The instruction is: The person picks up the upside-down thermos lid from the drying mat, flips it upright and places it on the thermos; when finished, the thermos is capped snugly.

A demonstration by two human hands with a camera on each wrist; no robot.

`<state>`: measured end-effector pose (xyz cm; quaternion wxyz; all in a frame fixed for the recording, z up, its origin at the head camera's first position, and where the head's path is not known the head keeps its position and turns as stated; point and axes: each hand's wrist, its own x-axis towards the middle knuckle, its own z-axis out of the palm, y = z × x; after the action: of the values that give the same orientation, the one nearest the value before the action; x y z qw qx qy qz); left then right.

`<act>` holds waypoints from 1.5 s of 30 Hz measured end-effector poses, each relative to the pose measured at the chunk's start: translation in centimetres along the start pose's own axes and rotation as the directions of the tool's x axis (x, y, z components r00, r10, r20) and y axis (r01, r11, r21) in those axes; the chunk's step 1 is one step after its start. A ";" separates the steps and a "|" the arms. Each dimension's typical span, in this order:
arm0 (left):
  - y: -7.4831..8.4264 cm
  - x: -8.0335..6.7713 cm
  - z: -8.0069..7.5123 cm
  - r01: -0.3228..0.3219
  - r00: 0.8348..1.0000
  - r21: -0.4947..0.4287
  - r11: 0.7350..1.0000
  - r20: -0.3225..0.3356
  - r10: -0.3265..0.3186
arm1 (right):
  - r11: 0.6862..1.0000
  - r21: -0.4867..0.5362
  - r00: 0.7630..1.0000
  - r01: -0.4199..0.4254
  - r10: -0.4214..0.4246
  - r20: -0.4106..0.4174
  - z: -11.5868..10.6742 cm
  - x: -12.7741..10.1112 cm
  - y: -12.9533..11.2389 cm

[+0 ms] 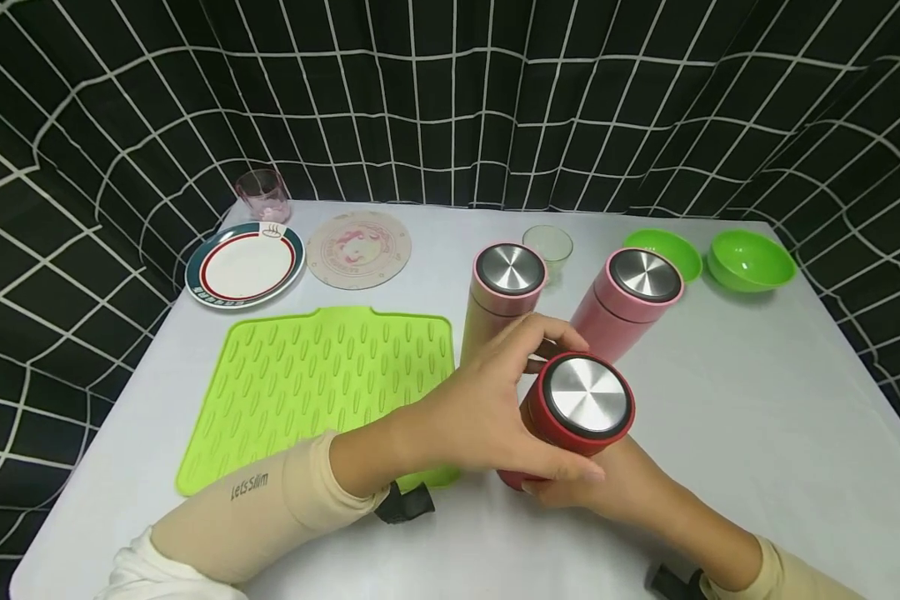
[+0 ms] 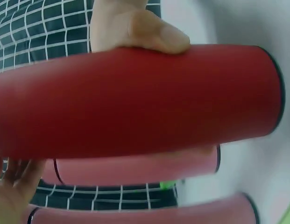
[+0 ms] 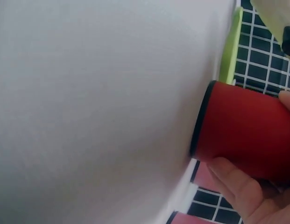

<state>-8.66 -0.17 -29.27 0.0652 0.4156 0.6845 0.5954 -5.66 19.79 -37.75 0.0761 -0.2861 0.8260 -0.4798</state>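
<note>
both hands wrap the matte red cylindrical flask with a steel lid (image 1: 570, 412), tilted above the white table (image 1: 757, 433): left hand (image 1: 487, 408) curled near the top, right hand (image 1: 570, 492) underneath; rigid, probably weighty, smooth, so grip mid-body

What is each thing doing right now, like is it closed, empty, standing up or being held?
Red bottle: lid on, tilted, held by both hands.
Left hand: grips the bottle near the lid.
Right hand: grips the bottle's lower part.
Two pink bottles: lids on, standing.
Plate: empty.
Green bowls: empty, right way up.
Pink glass: upright, empty.
Clear glass: upright, empty.
</note>
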 end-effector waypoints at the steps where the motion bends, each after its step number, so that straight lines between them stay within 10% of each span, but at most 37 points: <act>1: 0.1 0.0 0.0 -0.013 0.999 0.028 1.000 -0.032 0.014 | 1.000 -0.002 1.000 -0.004 0.004 0.002 0.0 0.1 0.0; 9: -0.1 0.0 -0.8 0.020 0.999 -0.138 0.990 0.037 -0.014 | 0.999 0.019 0.999 -0.047 0.046 0.008 -0.6 0.4 -0.1; 19: 0.7 -0.3 0.4 0.024 0.992 0.061 0.998 -0.127 -0.016 | 0.999 -0.020 0.999 -0.032 0.032 0.028 -0.4 0.6 0.0; 28: -0.6 -0.2 -0.3 0.056 0.998 -0.099 0.993 0.011 -0.055 | 1.000 0.006 0.999 -0.031 0.030 0.028 -0.4 0.7 0.1; 36: -0.2 -0.6 0.4 0.020 0.990 0.001 1.000 -0.137 -0.020 | 1.000 0.022 1.000 0.016 -0.016 0.021 -0.4 0.5 0.3; 45: -1.0 -0.1 -0.7 0.045 0.999 -0.140 0.989 0.032 -0.041 | 0.999 0.011 0.999 -0.044 0.044 0.019 -0.6 0.4 0.5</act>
<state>-9.53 -0.73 -29.93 0.1170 0.4036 0.6488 0.6344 -6.44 20.19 -37.80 0.0957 -0.2718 0.8287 -0.4799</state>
